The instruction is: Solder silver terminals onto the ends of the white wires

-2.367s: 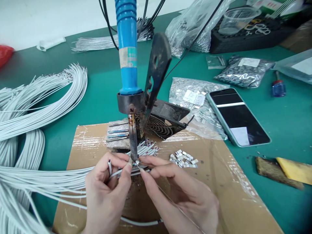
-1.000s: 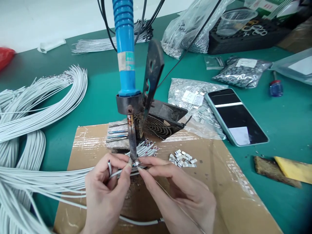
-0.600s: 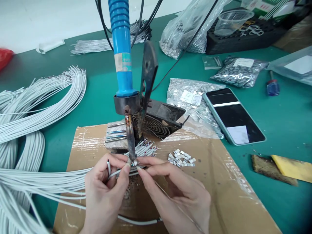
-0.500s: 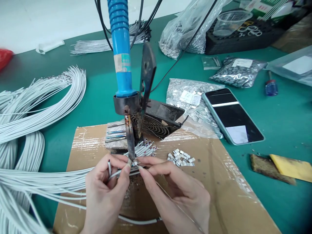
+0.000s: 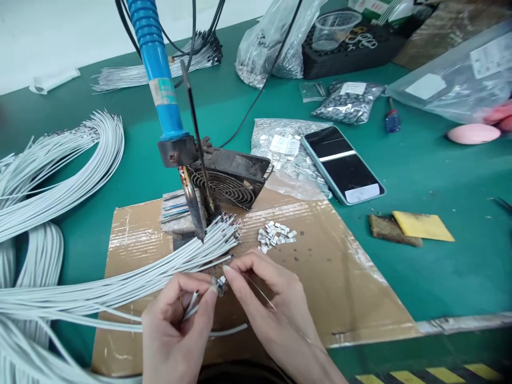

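Note:
My left hand [image 5: 182, 314] is closed in a pinch, with a small silvery tab [image 5: 221, 281] poking out at the fingertips. A short white cable end [image 5: 192, 303] also shows between its fingers. My right hand [image 5: 274, 298] pinches a thin solder wire [image 5: 262, 293] that trails back over the wrist, its fingertips just right of the tab. Above both hands stands a blue-handled soldering iron [image 5: 154, 69], tip down, apart from the tab. Its tip overlaps a bundle of white cables [image 5: 160, 277] in view; whether they touch I cannot tell.
Loose metal tabs [image 5: 276, 234] lie in a pile on the cardboard [image 5: 320, 288]. Behind are a small fan [image 5: 228, 186], a bag of tabs [image 5: 280, 146] and a phone [image 5: 344, 165]. A yellow sponge [image 5: 424, 226] lies to the right; coiled white cables [image 5: 108, 154] fill the left.
Both hands have come down from the iron's tip toward me, the tab leaving the tip. My right fingertips have drawn slightly apart from the left. The view has shifted right.

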Action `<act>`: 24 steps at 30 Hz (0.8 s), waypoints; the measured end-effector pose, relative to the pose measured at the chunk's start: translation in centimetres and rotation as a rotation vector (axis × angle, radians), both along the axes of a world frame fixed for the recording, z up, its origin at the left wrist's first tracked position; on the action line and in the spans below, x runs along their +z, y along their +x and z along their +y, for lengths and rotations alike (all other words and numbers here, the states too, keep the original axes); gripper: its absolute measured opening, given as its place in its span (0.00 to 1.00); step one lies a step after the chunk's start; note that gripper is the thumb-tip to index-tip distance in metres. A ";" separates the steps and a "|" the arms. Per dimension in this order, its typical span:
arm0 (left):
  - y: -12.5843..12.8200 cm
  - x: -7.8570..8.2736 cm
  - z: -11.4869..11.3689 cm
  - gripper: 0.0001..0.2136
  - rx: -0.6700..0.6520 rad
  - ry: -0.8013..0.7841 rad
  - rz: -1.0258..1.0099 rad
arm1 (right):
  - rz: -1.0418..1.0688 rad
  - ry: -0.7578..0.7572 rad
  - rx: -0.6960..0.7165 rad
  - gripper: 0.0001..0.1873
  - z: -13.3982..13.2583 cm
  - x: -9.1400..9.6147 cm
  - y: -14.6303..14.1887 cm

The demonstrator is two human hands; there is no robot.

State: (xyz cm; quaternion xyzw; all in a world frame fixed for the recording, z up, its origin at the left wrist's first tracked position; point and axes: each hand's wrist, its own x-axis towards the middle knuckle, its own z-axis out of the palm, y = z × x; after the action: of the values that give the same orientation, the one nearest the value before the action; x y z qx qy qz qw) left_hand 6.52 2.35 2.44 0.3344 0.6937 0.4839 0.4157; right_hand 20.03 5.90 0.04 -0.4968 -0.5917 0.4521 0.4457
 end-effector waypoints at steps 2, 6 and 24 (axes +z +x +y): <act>-0.1 0.1 -0.5 0.05 -0.017 0.010 -0.013 | 0.023 -0.001 0.006 0.14 -0.2 0.1 0.0; -0.2 0.3 -1.3 0.04 -0.036 0.008 -0.010 | 0.058 -0.028 0.013 0.14 -0.6 0.1 0.0; -0.1 0.8 -1.8 0.06 -0.019 0.015 -0.012 | 0.253 -0.324 0.052 0.15 -1.0 0.5 -0.1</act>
State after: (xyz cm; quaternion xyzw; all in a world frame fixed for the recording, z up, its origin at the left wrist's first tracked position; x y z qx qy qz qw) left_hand 6.37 0.51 3.28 0.3410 0.6843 0.4870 0.4222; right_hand 19.96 4.92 0.53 -0.4857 -0.4634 0.6114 0.4189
